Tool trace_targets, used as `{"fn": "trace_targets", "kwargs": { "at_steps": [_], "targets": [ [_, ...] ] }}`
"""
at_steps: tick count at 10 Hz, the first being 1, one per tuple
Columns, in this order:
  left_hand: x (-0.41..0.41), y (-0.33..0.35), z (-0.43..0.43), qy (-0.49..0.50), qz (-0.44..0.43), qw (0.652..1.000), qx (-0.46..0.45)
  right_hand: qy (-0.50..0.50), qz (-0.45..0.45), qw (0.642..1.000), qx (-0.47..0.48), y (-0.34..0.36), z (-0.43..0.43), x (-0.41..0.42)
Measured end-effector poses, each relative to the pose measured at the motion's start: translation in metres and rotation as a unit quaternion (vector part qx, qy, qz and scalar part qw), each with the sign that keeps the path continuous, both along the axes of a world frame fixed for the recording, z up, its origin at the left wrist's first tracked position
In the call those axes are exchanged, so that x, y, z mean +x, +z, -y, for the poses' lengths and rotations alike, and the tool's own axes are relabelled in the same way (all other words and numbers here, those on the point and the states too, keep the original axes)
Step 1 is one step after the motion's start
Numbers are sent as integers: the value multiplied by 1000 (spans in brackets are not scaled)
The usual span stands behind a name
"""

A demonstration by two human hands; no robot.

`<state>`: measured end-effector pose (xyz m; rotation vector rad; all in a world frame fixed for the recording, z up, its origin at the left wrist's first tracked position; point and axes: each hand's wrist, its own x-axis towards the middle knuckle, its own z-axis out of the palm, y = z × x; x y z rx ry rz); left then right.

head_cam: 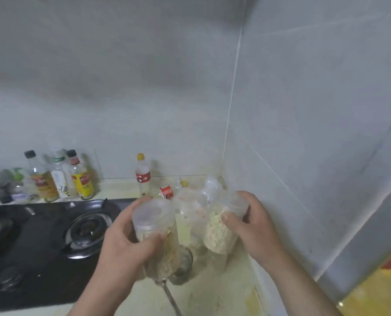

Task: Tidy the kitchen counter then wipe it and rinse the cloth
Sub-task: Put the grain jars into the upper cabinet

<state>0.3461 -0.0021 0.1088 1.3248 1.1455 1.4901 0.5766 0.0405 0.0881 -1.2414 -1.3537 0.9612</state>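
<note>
My left hand grips a tall clear plastic jar with a translucent lid, holding it above the pale counter. My right hand grips a second clear jar filled with pale flakes, close to the corner wall. Between the two jars lie crumpled clear plastic bags. A small glass jar stands on the counter under my left hand. No cloth is in view.
A black gas stove fills the left. Several sauce bottles line the back wall. A red-labelled bottle with a yellow cap stands behind, another lies tipped. A metal handle lies at the front.
</note>
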Motion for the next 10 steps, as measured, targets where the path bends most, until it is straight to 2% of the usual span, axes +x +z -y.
{"fn": "trace_targets", "kwargs": {
  "at_steps": [1,3,4,6,8,10],
  "targets": [
    [-25,53,10,7,18,999,46,59,-30,997,44,53,9,-22],
    [-83,170,27,73,-97,977,177,121,-33,982,143,167,21,-60],
    [-95,222,36,103,-103,967,211,125,-40,974,183,218,29,-69],
    [-97,302,63,58,-97,962,249,169,10,947,272,303,45,-72],
    [-93,377,67,-11,2,958,286,176,46,920,346,372,53,-77],
    [-82,443,37,-7,24,968,249,176,-3,921,347,417,45,-82]
  ]
}}
